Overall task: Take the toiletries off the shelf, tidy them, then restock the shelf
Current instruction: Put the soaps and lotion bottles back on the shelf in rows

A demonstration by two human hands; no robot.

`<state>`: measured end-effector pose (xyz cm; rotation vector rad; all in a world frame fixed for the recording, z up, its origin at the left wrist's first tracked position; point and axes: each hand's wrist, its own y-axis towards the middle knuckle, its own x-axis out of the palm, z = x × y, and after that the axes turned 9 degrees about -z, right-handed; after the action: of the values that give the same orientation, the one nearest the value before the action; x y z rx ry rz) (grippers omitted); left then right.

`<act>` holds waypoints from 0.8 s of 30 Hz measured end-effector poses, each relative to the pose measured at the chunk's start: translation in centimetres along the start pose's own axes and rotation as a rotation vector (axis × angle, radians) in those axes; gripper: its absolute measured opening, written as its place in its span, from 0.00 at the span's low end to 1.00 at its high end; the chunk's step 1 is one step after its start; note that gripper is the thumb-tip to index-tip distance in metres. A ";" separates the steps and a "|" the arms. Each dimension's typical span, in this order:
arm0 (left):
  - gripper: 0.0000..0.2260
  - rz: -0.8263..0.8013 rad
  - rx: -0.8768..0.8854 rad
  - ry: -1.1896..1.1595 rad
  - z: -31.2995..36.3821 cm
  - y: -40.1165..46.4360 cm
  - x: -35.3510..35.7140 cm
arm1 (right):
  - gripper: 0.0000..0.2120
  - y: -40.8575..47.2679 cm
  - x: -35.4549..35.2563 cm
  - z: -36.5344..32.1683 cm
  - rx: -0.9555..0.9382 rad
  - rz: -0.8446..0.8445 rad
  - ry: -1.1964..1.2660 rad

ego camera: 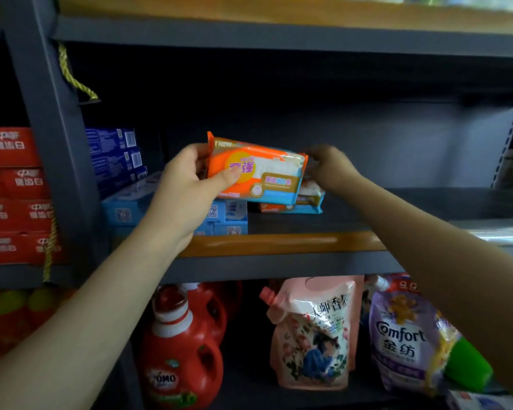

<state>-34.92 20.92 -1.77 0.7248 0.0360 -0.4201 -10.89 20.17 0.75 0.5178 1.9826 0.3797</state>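
Orange and white plastic wraps the soap pack (256, 170) that the left hand (187, 184) holds up in front of the middle shelf (279, 244). The thumb lies across the front of the pack and the fingers are curled behind its left end, so the hand clamps it. The pack is in the air, tilted a little, with its right end lower than the left.

The right hand (329, 165) is at the right end of the same pack. Its fingers are bent toward the wrapper edge, but this part is blurred and I cannot tell if they pinch it or only touch it.

Below and behind the held pack, another soap pack (305, 201) of the same kind lies flat on the shelf board. Just left of it stand light blue boxes (222, 216) in a low pile, and darker blue boxes (116, 158) are stacked behind them near the grey upright post (51, 128). Past the post, red boxes (15, 196) with white letters fill the next bay.

On the lower shelf stands a red detergent bottle (181, 350), near it a pink refill pouch (311, 332), and right of that a purple Comfort pouch (403, 335), partly covered by the right arm.
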 end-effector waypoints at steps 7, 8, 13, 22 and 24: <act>0.15 -0.034 0.032 0.137 0.4 0.2 2.3 | 0.15 -5.4 -3.3 -2.5 -0.283 -0.378 0.482; 0.17 -0.046 0.089 0.282 0.5 0.0 2.5 | 0.18 -5.5 -3.6 -2.2 -0.281 -0.354 0.430; 0.22 -0.139 0.290 1.017 0.6 -0.6 1.3 | 0.21 -5.3 -3.4 0.5 -0.151 -0.196 0.010; 0.27 -0.175 0.099 1.345 -1.2 -1.9 -0.6 | 0.33 -2.9 -1.1 2.9 0.121 -0.130 -0.186; 0.25 -0.171 0.121 1.311 -1.4 -2.1 -0.6 | 0.36 -2.1 -0.9 2.6 0.173 -0.170 -0.166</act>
<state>-36.16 20.68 -4.05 1.0152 1.3195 -0.0452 -8.60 18.08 -0.72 0.4693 1.8905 0.0579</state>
